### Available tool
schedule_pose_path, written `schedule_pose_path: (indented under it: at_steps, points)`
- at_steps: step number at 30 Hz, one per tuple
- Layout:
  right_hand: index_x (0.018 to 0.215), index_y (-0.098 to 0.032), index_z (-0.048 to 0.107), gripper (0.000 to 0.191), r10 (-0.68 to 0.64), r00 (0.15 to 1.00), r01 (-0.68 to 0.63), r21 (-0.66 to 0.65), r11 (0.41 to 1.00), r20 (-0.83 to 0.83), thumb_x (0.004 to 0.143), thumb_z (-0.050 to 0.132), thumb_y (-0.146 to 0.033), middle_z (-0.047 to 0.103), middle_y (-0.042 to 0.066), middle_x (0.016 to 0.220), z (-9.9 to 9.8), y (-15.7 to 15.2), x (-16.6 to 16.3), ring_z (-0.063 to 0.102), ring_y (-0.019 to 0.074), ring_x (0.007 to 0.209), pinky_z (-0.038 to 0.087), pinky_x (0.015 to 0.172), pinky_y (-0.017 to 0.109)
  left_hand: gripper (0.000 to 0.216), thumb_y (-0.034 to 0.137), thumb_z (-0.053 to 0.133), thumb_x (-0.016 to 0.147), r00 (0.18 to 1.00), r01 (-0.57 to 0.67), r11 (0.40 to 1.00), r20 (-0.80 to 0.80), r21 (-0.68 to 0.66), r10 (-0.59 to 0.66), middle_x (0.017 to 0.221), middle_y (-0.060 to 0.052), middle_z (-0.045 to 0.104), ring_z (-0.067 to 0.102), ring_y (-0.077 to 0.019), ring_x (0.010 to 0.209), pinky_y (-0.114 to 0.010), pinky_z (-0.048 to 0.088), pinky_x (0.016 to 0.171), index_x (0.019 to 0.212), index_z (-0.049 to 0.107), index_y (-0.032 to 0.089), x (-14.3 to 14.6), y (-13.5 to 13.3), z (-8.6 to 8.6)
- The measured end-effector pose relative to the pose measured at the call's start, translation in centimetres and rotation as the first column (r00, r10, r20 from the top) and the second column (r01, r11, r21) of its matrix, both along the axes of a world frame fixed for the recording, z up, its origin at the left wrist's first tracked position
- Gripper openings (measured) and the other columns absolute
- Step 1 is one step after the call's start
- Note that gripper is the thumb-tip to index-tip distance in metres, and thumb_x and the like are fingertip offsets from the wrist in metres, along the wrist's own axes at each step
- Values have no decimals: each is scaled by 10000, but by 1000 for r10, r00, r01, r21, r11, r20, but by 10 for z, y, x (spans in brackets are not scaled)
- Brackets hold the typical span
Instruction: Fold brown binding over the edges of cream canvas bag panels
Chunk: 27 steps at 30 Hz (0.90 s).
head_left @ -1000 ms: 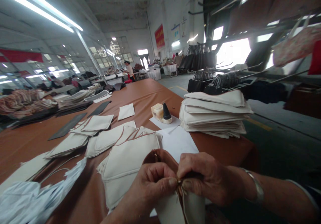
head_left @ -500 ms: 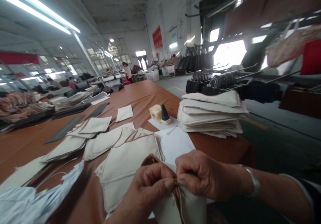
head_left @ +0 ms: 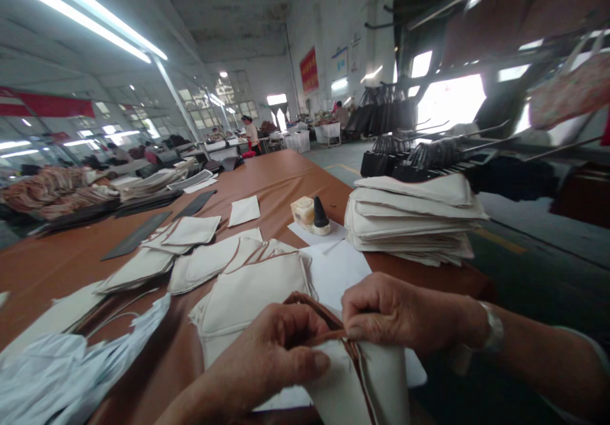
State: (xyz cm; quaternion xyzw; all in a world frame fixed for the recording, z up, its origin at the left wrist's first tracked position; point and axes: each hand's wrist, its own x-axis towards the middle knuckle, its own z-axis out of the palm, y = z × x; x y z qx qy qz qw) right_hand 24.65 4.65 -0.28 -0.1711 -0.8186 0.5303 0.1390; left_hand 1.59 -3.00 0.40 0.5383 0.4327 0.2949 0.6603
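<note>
Setting, head view: a long workshop under strip lamps; a tabletop with a brown cover runs away from the wearer. Cream pieces lie on it to the left of white paper; a taller cream stack stands at the right edge, a black cone left of it.

Piece in work: a cream pouch with a brown rim, at the near edge of the tabletop, low in the view, between the two hands.

Right hand: thumb and forefinger pinched together on the rim, at the top of the seam. Left hand: thumb laid over the front of the pouch, fingers curled at the rim; whether it grips tightly cannot be told.

Relation: the seam top lies directly under the right fingertips and to the right of the left thumb tip; the right hand is nearer.

Orientation: the rim side is uppermost, its far part reaching toward the cream pieces. The seam runs down from the rim toward the wearer, slanting slightly right. The pouch's lower end is out of view, so its long axis is uncertain.
</note>
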Motion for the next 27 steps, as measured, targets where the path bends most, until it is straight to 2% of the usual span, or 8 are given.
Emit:
schedule_pose_path:
  at_steps: [10, 14, 16, 18, 21, 23, 25, 27]
  points:
    - [787, -92, 604, 394, 0, 998, 7, 116, 993, -64, 948, 528, -443, 539, 10, 694, -11, 5, -4, 440, 78, 609, 361, 553, 175, 381, 447, 818, 640, 957, -270, 960, 85, -76, 276, 550, 13, 512, 393, -65, 467, -189, 263, 457, 608, 630, 117, 26, -3, -14]
    - [1022, -100, 645, 304, -164, 969, 238, 500, 833, -186, 966, 524, -373, 637, 103, 964, 7, 6, 6, 583, 171, 883, 476, 828, 286, 399, 519, 782, 697, 873, -487, 872, 21, 57, 487, 559, 22, 539, 434, -88, 489, -180, 308, 462, 705, 625, 152, 21, -4, -11]
    - [1258, -126, 569, 429, -268, 941, 336, 512, 791, -205, 940, 588, -413, 608, 140, 1180, 24, 1, 12, 573, 220, 1068, 464, 937, 329, 384, 544, 730, 758, 818, -537, 799, -62, 272, 571, 621, 7, 598, 504, -125, 547, -192, 364, 484, 829, 667, 172, 18, 2, -5]
    - [1340, -169, 516, 553, -267, 959, 284, 393, 875, -98, 877, 683, -419, 619, 106, 1204, 36, -3, 14, 603, 210, 1042, 495, 873, 285, 360, 543, 674, 814, 767, -504, 690, -98, 519, 634, 676, -2, 636, 563, -164, 614, -222, 433, 534, 912, 681, 196, 21, 13, 4]
    - [1113, -151, 638, 314, -286, 958, 280, 289, 915, -23, 852, 697, -315, 671, 22, 932, 45, 10, 10, 617, 146, 795, 477, 673, 202, 257, 456, 586, 905, 709, -362, 441, -65, 821, 702, 745, -5, 657, 610, -180, 713, -260, 498, 692, 929, 683, 219, 36, 33, 26]
    - [992, -118, 652, 207, -477, 868, 496, 315, 809, -139, 894, 629, -299, 655, 16, 841, 56, 36, 14, 585, 126, 726, 452, 618, 189, 214, 380, 562, 930, 666, -240, 199, 12, 950, 746, 886, -22, 681, 632, -185, 837, -280, 500, 813, 1016, 668, 215, 44, 44, 43]
    - [1072, -98, 631, 295, -684, 677, 732, 352, 584, -273, 929, 589, -352, 663, 36, 897, 77, 73, 33, 566, 108, 701, 444, 604, 184, 286, 344, 579, 918, 624, -171, -45, 144, 984, 768, 1051, -54, 672, 634, -201, 956, -322, 488, 913, 1160, 614, 197, 43, 52, 55]
    - [1215, -69, 550, 345, -768, 559, 817, 370, 443, -314, 971, 513, -310, 652, 80, 1033, 101, 115, 66, 563, 98, 751, 435, 642, 188, 370, 340, 612, 895, 568, -134, -172, 218, 976, 794, 1109, -79, 665, 635, -221, 1003, -370, 466, 974, 1225, 575, 178, 32, 58, 55]
